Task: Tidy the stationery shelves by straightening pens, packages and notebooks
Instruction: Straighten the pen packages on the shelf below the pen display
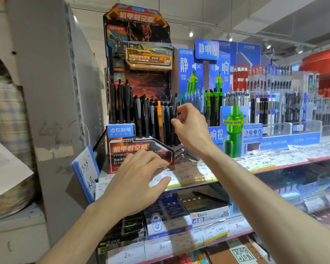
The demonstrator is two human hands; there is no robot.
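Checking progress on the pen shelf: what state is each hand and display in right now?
Right hand: pinching a dark pen in the display.
Left hand: fingers spread, at the shelf edge in front of the display.
Red-and-black pen display: upright, pens standing in it.
Orange pen: upright among dark ones.

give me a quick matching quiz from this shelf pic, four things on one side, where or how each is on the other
1. right hand
2. left hand
3. orange pen
4. 4B box

a. shelf below the pen displays
b. fingers spread at the shelf's price strip
c. standing among black pens
d. pinching a dark pen

Pairs: 1-d, 2-b, 3-c, 4-a
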